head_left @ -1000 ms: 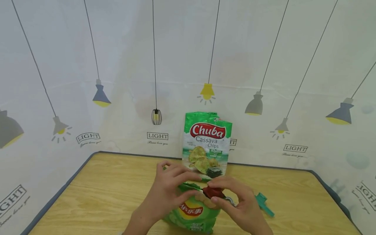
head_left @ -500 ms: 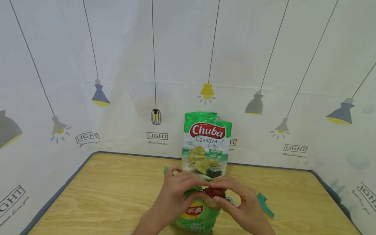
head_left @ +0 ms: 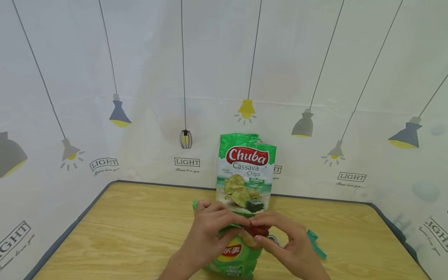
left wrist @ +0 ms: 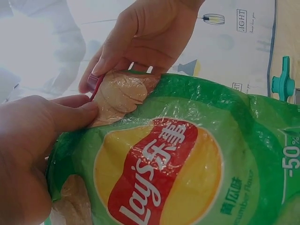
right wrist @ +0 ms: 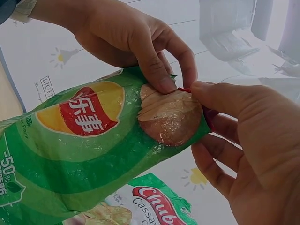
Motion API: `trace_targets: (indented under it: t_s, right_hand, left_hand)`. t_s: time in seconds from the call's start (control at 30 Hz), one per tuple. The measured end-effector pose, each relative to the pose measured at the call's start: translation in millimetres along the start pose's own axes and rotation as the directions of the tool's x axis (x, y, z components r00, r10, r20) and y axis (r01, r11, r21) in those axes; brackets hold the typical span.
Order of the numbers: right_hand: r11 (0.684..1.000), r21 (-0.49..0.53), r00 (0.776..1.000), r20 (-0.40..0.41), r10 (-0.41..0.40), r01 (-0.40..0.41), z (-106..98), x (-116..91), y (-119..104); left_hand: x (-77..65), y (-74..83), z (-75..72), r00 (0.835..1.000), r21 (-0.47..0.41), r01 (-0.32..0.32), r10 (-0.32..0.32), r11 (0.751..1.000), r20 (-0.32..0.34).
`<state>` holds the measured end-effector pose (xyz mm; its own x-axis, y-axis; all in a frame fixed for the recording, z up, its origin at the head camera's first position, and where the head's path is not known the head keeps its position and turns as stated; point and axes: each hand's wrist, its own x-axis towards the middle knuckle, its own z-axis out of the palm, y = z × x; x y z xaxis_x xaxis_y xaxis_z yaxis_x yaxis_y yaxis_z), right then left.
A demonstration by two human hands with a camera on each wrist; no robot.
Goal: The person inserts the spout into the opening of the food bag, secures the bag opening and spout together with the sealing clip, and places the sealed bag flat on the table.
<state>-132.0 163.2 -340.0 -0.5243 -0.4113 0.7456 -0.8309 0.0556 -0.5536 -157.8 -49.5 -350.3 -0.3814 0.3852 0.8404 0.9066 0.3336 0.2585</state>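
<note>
A green Lay's chip bag [head_left: 241, 258] stands upright between the hands at the front middle of the head view. My left hand [head_left: 211, 233] pinches its top edge, with the thumb on the front and the fingers behind. At the upper right corner, my right hand [head_left: 294, 243] grips a dark red piece [head_left: 260, 230] between thumb and fingers. In the right wrist view the red piece [right wrist: 209, 117] lies against the bag's edge; I cannot tell whether it belongs to the bag. Both hands' fingertips nearly meet there. The left wrist view shows the bag front [left wrist: 164, 173].
A Chuba cassava chips bag [head_left: 246, 171] leans upright against the printed backdrop behind the hands. A teal bag clip [head_left: 316, 244] lies on the wooden table [head_left: 140, 217] right of my right hand. A small grey ring-shaped thing [head_left: 273, 238] shows partly beside that hand.
My left hand has moved right along the bag's top edge, closer to the right hand and over more of the logo. The right hand has barely moved and keeps hold of the red piece.
</note>
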Motion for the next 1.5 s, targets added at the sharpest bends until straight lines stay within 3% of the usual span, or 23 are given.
trace_targets:
  t_s: [0.73, 0.97, 1.13, 1.37, 1.5]
  right_hand:
    - [0.995, -0.074, 0.998, 0.007, 0.063, -0.062, -5, -15, 19]
    - [0.979, -0.199, 0.995, -0.095, 0.036, -0.054, -15, -17, 21]
    - [0.946, -0.291, 0.983, -0.150, 0.105, -0.146, -23, -25, 20]
    - [0.873, -0.390, 0.954, -0.178, 0.241, -0.294, -34, -44, 26]
    - [0.824, -0.414, 0.922, -0.199, 0.332, -0.386, -39, -63, 37]
  left_hand:
    - [-1.7, -5.8, 5.9, 0.994, -0.008, -0.073, 0.072, 0.997, -0.085]
    - [-1.1, -6.5, 6.6, 0.992, -0.001, -0.085, 0.085, 0.996, -0.097]
    - [-1.2, -7.2, 6.1, 0.993, 0.002, -0.081, 0.080, 0.997, -0.089]
    - [-1.4, -6.7, 4.3, 0.995, -0.010, -0.075, 0.074, 0.997, -0.074]
    - [-0.8, -5.4, 3.9, 0.996, -0.018, -0.068, 0.067, 0.998, -0.063]
